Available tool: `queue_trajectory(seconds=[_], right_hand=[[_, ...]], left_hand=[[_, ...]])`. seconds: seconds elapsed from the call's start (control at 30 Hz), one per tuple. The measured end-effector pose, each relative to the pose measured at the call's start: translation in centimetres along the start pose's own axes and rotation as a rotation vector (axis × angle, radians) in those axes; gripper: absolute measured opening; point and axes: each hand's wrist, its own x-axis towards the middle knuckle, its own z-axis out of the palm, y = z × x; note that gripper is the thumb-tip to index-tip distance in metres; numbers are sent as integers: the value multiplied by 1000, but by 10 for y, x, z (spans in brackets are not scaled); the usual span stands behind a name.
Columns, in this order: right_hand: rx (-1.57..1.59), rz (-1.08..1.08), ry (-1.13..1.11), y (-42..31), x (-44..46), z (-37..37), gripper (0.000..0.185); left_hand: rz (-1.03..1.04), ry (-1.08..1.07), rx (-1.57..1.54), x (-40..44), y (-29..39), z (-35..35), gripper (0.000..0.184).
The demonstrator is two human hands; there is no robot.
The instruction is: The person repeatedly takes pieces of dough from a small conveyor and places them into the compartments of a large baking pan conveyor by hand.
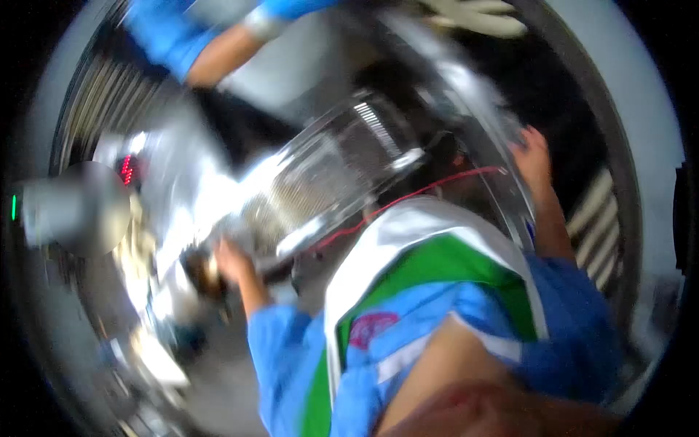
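Note:
Motion blur smears most of the view. My left hand (231, 261) is at the near left end of a long metal tray-like frame (291, 244) with a ribbed, shiny inside. Its fingers are too blurred to tell whether they grip the metal. On the far right, my right hand (537, 162) is up against a long shiny metal edge (491, 131). Its fingertips show in part, but I cannot tell whether they are wrapped round that edge. Between my two hands, a red cord (408, 198) runs across in front of my body.
Another person's arm (222, 58), with a blue sleeve and blue glove, reaches in at the top left. A pale glove (477, 18) shows at the top right. Red lit digits (128, 170) glow at the left. Slatted pale bars (593, 226) stand at the right.

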Motion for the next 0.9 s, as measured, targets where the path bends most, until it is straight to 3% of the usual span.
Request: queue_trajectory(seconds=[0.03,0.07,0.17,0.43,0.5,0.6,0.7,0.77,0.8,0.87,0.9], right_hand=[[38,67,-12,-13,-7,-13,44],[1,98,3,-17,-10,-14,44],[-19,153,15,-10,-27,-11,45],[41,287,22,-2,-52,-14,44],[26,232,88,2,-51,-8,42],[-5,255,79,13,-48,-34,41],[-97,327,54,29,-41,-40,42],[-61,328,56,40,-37,-40,36],[-140,254,21,41,-37,-39,34],[-228,158,-6,34,-24,-40,32],[-216,123,-52,36,-16,-40,39]], left_hand=[[-37,-203,320,-6,52,-43,43],[79,-71,286,-5,31,-23,41],[226,-41,412,-2,29,-22,38],[314,-262,533,23,53,-16,47],[332,-122,427,24,58,-24,45],[534,-329,904,13,81,-100,39],[-161,-129,-846,-20,119,-184,40],[309,247,-207,-20,140,-219,45],[313,346,-108,-2,142,-229,46],[395,400,-353,-6,167,-253,45],[477,353,-704,-48,243,-280,44]])
